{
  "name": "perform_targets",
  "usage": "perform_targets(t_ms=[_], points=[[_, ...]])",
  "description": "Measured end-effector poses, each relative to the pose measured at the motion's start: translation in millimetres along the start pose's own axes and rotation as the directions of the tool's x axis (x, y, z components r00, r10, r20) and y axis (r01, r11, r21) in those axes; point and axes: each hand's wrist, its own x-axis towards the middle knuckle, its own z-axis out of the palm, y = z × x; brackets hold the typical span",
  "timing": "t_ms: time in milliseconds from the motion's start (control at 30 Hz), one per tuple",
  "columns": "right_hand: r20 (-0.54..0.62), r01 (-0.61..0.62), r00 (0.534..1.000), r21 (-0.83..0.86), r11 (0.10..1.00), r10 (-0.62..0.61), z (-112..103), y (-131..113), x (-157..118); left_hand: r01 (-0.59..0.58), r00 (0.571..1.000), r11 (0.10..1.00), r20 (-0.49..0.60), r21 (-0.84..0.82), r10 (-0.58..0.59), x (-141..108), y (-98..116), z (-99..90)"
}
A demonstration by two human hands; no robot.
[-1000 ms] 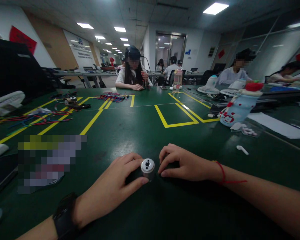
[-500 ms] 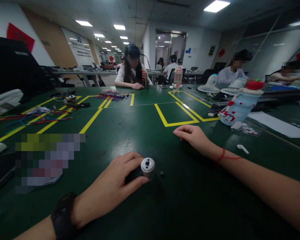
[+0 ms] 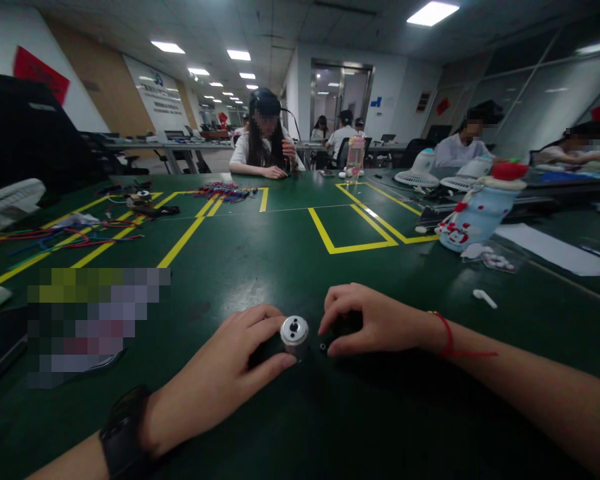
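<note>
My left hand (image 3: 230,360), a black watch on its wrist, holds a short silver metal cylinder (image 3: 295,341) upright on the green table between thumb and fingers. The cylinder's top face has a dark centre hole and small holes beside it. Just right of it lies a tiny dark ring-like part (image 3: 323,347). My right hand (image 3: 367,320), with a red string at the wrist, is beside that part. Its thumb and index finger are apart, the thumb tip right by the part; whether they touch I cannot tell.
A blue bottle (image 3: 483,210) and a white earbud (image 3: 485,298) are on the right. Loose wires (image 3: 80,235) and a blurred-out packet (image 3: 95,320) lie left. Yellow tape (image 3: 365,247) marks the table (image 3: 260,267). Across it sits a person (image 3: 265,143).
My right hand has come left and nearer to me, from beyond the tiny part to right beside it, its thumb and index finger now apart. My left hand stays on the cylinder.
</note>
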Motion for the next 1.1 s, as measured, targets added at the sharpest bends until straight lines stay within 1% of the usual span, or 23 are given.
perform_targets(t_ms=[67, 100, 167, 233, 300, 367, 433, 533, 633, 700, 767, 833, 867, 900, 933, 967, 1000, 1033, 1100], points=[[0.008, 0.042, 0.999, -0.035, 0.998, -0.042, 4, -8, 0, 0.003, 1.0, 1.0, -0.002, 0.005, -0.003, -1, 1, -0.1], [-0.019, 0.043, 0.999, -0.024, 0.999, -0.044, 5, -11, 1, 0.005, 1.0, 1.0, -0.001, 0.005, -0.005, -1, 3, -0.8], [-0.133, 0.024, 0.991, 0.048, 0.999, -0.017, 6, -18, 3, 0.006, 1.0, 1.0, -0.003, 0.003, -0.006, -2, 6, -2.9], [-0.283, 0.017, 0.959, 0.118, 0.993, 0.017, 7, -26, 6, 0.003, 1.0, 1.0, -0.006, 0.0, -0.003, -3, 8, -4.7], [-0.381, 0.038, 0.924, 0.147, 0.988, 0.021, 9, -34, 11, -0.003, 1.0, 1.0, -0.018, 0.0, 0.003, -2, 8, -4.6], [-0.402, 0.056, 0.916, 0.15, 0.987, 0.009, 11, -41, 14, -0.014, 0.999, 1.0, -0.04, 0.007, 0.014, 0, 7, -2.6], [-0.38, 0.051, 0.925, 0.148, 0.988, 0.009, 13, -45, 15, -0.026, 0.998, 1.0, -0.06, 0.017, 0.027, 2, 6, -0.1], [-0.342, 0.03, 0.939, 0.149, 0.988, 0.023, 14, -48, 14, -0.028, 0.998, 0.999, -0.051, 0.015, 0.029, 3, 6, 1.9], [-0.36, 0.014, 0.932, 0.165, 0.986, 0.047, 12, -45, 15, -0.021, 0.999, 1.0, -0.04, 0.007, 0.021, 3, 5, 0.8], [-0.41, -0.022, 0.906, 0.199, 0.98, 0.103, 8, -37, 17, -0.01, 0.999, 1.0, -0.036, 0.006, 0.01, 1, 4, -1.0], [-0.468, -0.085, 0.861, 0.25, 0.964, 0.198, 2, -21, 19, -0.002, 1.0, 1.0, -0.024, 0.0, 0.002, -1, 2, -3.2], [-0.523, -0.17, 0.789, 0.319, 0.932, 0.323, -5, 4, 20, 0.002, 1.0, 1.0, -0.009, -0.009, -0.002, -3, 0, -5.4], [-0.543, -0.214, 0.742, 0.364, 0.906, 0.393, -8, 18, 20, 0.001, 1.0, 1.0, -0.002, -0.014, -0.002, -4, -2, -6.3], [-0.569, -0.249, 0.678, 0.417, 0.874, 0.465, -10, 32, 20, 0.003, 1.0, 1.0, 0.004, -0.018, -0.003, -4, -3, -7.2], [-0.587, -0.266, 0.643, 0.432, 0.862, 0.493, -12, 45, 20, 0.005, 1.0, 1.0, 0.008, -0.022, -0.005, -5, -5, -7.7], [-0.597, -0.274, 0.617, 0.448, 0.851, 0.513, -14, 57, 20, 0.005, 1.0, 1.0, 0.01, -0.026, -0.005, -4, -7, -8.0], [-0.604, -0.279, 0.601, 0.455, 0.846, 0.523, -15, 66, 19, 0.005, 1.0, 1.0, 0.009, -0.028, -0.004, -4, -8, -8.0], [-0.606, -0.282, 0.597, 0.454, 0.845, 0.525, -16, 72, 19, 0.003, 1.0, 1.0, 0.005, -0.028, -0.003, -4, -10, -7.7], [-0.6, -0.292, 0.61, 0.437, 0.851, 0.518, -16, 77, 19, -0.003, 1.0, 1.0, -0.012, -0.023, 0.003, -2, -11, -6.5]])
